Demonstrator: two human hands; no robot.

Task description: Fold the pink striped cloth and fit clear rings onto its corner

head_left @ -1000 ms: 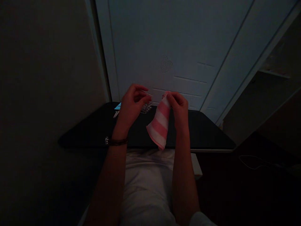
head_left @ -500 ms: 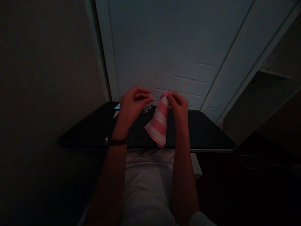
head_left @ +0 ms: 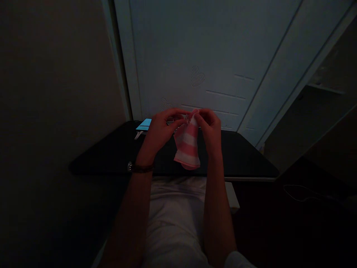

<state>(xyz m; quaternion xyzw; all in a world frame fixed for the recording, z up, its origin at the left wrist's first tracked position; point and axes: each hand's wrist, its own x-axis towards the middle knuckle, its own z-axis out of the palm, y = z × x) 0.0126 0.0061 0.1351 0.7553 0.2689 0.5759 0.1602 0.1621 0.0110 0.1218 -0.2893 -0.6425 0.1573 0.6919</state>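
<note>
A pink-and-white striped sock [head_left: 189, 139] hangs above the black tabletop, its gathered upper end between both my hands. With thumb and fingers my right hand [head_left: 210, 128] pinches the bunched top of it. My left hand [head_left: 164, 128] is closed in a pinch on a small clear plastic clip [head_left: 187, 119], which meets the sock's top edge. How far the clip reaches over the fabric is hidden by the fingers. A dark beaded bracelet [head_left: 142, 168] circles my left wrist.
The black tabletop [head_left: 240, 160] stands against a pale panel with embossed hearts [head_left: 198, 77]. A lit screen [head_left: 144, 124] and a small white object [head_left: 138, 134] lie at its left. A white cable [head_left: 295, 193] is at lower right.
My left hand has moved right, bringing the clear clip to the sock's top. The sock now hangs straighter. More of the lit screen shows.
</note>
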